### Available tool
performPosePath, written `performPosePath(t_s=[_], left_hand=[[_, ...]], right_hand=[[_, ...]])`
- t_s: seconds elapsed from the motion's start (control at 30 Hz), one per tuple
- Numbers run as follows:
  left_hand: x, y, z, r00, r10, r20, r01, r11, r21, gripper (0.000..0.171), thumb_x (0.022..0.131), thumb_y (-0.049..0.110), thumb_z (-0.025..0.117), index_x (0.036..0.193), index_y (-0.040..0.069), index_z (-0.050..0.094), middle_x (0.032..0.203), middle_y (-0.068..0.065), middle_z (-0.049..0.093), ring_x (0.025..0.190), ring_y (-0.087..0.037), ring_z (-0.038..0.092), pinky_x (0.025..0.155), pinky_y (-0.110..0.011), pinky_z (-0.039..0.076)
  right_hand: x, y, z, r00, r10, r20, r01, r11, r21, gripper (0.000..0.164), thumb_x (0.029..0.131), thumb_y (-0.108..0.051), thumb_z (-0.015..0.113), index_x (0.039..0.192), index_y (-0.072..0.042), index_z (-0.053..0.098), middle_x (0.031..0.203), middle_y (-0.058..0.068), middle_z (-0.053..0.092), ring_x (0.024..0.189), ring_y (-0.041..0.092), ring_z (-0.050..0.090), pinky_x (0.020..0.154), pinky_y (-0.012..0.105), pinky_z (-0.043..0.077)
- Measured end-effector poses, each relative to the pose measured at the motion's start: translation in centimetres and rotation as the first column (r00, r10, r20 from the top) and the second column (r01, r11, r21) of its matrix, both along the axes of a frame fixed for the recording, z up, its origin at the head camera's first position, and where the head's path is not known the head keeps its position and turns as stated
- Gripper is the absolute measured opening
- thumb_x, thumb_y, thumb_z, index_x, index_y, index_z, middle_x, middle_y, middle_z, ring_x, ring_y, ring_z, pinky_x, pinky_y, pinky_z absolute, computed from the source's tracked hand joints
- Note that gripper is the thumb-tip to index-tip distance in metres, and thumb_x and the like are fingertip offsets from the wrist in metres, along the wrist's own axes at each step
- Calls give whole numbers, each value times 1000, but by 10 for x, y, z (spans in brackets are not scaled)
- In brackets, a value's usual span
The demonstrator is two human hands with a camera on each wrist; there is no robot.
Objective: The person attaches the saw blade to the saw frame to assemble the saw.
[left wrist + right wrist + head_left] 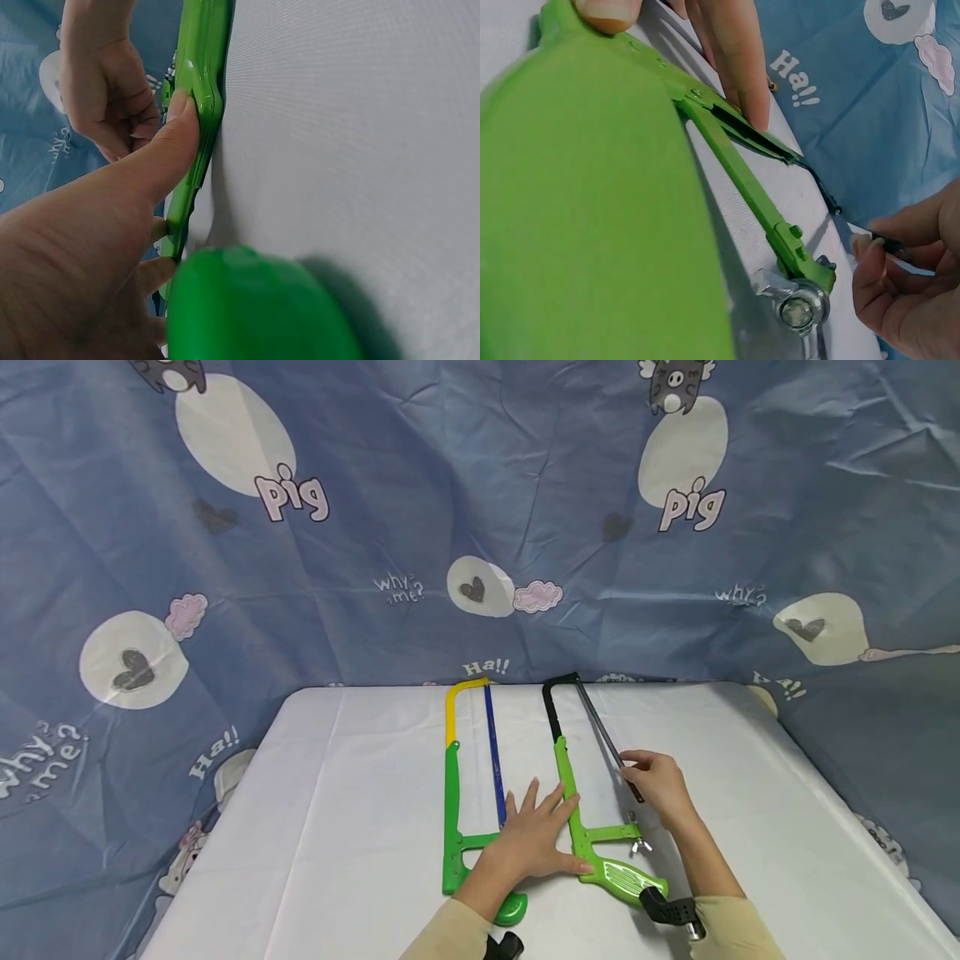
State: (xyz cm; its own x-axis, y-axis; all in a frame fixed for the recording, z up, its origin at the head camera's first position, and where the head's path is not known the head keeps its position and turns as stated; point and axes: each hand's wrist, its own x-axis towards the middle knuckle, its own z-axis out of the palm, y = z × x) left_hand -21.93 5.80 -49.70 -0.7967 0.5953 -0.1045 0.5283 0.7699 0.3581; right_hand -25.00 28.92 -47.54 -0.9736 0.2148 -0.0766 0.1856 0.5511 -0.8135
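Observation:
A hacksaw with a light green handle and frame (567, 777) and a black front arm (552, 714) lies on the table. My left hand (534, 839), fingers spread, presses on it: the thumb is at the handle and fingertips rest along the frame. My right hand (660, 785) pinches the dark grey hacksaw blade (600, 724) close to its near end. That blade slants from the tip of the black arm, and its near end stands apart from the green crossbar (735, 172). A silver wing nut (799, 309) sits at the crossbar's end.
Left of it lies a second hacksaw (452, 793), dark green and yellow with a blue blade (495, 752); my left forearm crosses over its handle (512, 910). A white cloth covers the table (375, 827). Blue printed fabric (420, 510) hangs behind the far edge.

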Motion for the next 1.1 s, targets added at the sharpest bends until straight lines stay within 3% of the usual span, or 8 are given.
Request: performPosePath(t_s=[0.13, 0.43, 0.67, 1.1], left_hand=[[1, -1, 0, 1000, -2, 3, 2, 1000, -2, 103, 75, 75, 67, 158, 28, 27, 167, -2, 22, 154, -41, 13, 115, -73, 17], [1, 0, -1, 1000, -15, 17, 15, 1000, 19, 102, 77, 74, 66, 158, 26, 27, 167, -4, 21, 154, -41, 11, 116, -73, 15], [-2, 0, -1, 1000, -8, 11, 8, 1000, 17, 102, 77, 74, 65, 159, 27, 26, 167, -3, 21, 155, -40, 10, 116, -72, 14], [-1, 0, -2, 1000, -10, 6, 9, 999, 31, 101, 77, 74, 65, 158, 27, 27, 167, -3, 22, 155, -42, 9, 116, -73, 13]], right_hand=[[3, -2, -4, 999, 30, 40, -30, 1000, -8, 43, 89, -7, 61, 131, 3, 60, 90, 12, 64, 69, 14, 55, 59, 27, 47], [15, 3, -6, 990, 125, 68, -113, 981, -157, 49, 88, -1, 63, 135, 9, 52, 80, 3, 58, 66, 12, 51, 58, 26, 48], [22, 14, -6, 983, 172, 69, -155, 966, -205, 55, 87, 1, 64, 138, 9, 48, 84, 6, 58, 68, 13, 52, 57, 27, 46], [26, 18, -10, 972, 214, 97, -185, 952, -243, 50, 91, 2, 59, 139, 9, 47, 89, 12, 64, 68, 15, 56, 59, 29, 49]])
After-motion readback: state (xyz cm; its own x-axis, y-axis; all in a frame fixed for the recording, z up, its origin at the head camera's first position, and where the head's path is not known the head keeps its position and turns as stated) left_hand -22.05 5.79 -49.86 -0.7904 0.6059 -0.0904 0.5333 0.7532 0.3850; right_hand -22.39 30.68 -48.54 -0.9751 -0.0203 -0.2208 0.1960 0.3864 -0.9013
